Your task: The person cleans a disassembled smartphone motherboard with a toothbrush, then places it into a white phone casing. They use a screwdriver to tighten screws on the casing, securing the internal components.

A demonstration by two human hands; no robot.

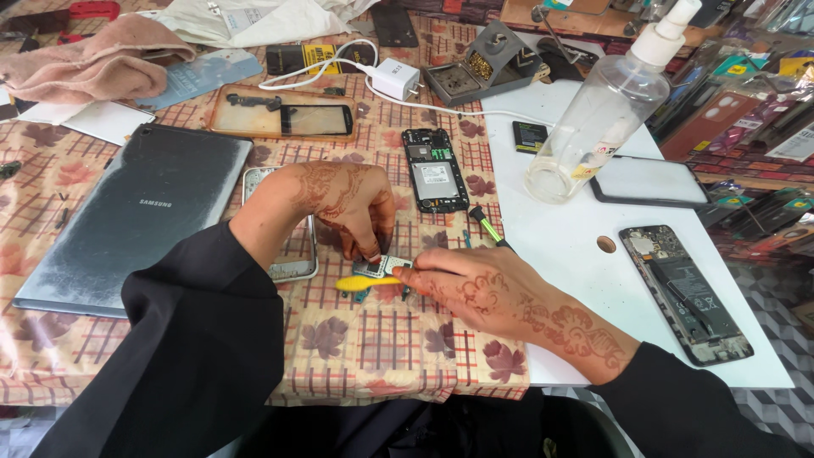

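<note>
My left hand presses its fingertips down on a small green circuit board lying on the checked tablecloth. My right hand grips a yellow-handled tool whose tip lies against the board's near edge. A silver phone frame sits partly hidden under my left wrist. Just beyond my hands lies an opened phone with its inner parts showing. A green-handled screwdriver rests beside my right hand.
A grey tablet lies at the left. A clear spray bottle stands on the white board, near a dark phone and another opened phone. A charger, a screen panel and a pink cloth lie farther back.
</note>
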